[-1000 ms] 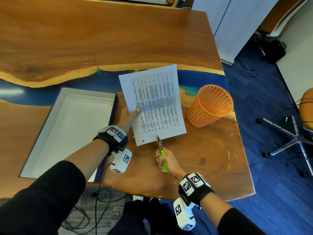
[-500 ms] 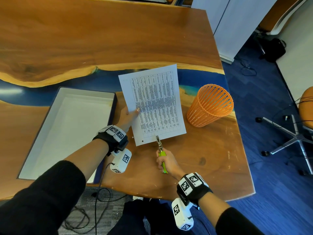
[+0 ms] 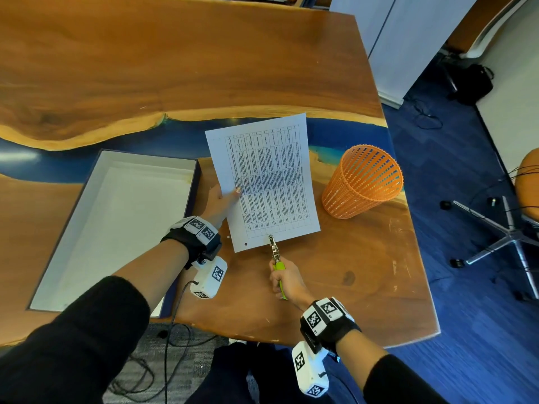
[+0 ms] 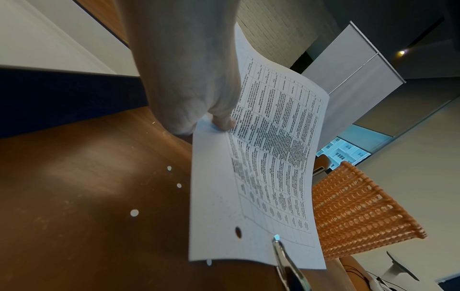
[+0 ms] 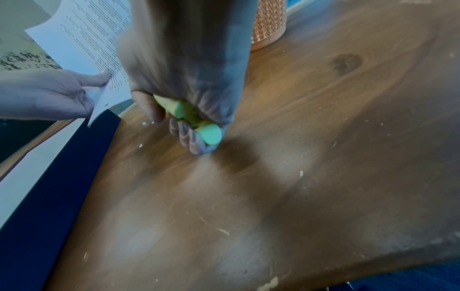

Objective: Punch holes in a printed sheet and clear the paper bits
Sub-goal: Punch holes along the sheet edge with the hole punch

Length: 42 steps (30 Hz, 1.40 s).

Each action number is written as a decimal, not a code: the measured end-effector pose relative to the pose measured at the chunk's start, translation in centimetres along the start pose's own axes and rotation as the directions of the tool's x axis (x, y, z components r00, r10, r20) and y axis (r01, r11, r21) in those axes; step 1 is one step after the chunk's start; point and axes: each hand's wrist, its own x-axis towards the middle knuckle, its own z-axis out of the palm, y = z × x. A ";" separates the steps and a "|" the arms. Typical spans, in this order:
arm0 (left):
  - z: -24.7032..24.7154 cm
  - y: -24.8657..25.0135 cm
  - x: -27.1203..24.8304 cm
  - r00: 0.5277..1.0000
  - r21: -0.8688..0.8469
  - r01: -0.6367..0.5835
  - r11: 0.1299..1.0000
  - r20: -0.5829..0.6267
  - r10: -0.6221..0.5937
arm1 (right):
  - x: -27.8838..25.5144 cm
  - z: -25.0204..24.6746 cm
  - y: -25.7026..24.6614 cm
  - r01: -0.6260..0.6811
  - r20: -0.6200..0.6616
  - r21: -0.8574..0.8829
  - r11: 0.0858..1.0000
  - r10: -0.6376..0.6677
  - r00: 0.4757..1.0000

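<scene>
— Above the bench [image 3: 364,272], who holds the printed sheet [image 3: 262,176]?
— The left hand [image 3: 217,201] pinches its edge; the right hand [image 3: 287,282] grips the hole punch [image 3: 274,249], biting the near edge. Paper bits [image 4: 134,213] lie beneath.

On the wooden table [image 3: 145,68] we see an open white box [image 3: 116,223] at the left. On the blue floor [image 3: 466,287] stands a chair base [image 3: 507,240].

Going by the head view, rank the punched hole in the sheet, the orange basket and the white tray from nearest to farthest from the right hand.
From the right hand:
1. Punched hole, just ahead and slightly left, near the sheet's bottom edge.
2. Orange basket and white tray: too close to call; basket ahead to the right, tray to the left.
</scene>
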 end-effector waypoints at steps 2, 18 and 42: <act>-0.1 -0.1 0.0 1.000 0.002 0.003 1.000 -0.003 -0.003 | 0.0 -0.1 -0.1 -0.001 0.004 0.008 1.000 0.001 1.000; 0.1 -0.1 0.0 1.000 0.012 -0.015 1.000 -0.010 0.015 | 0.1 -0.9 -0.1 0.094 0.025 -0.074 0.993 -0.093 0.995; -0.3 -0.1 -0.3 0.999 0.026 0.002 1.000 -0.045 -0.001 | -0.4 -1.6 -0.1 0.187 0.093 0.049 0.981 -0.191 0.977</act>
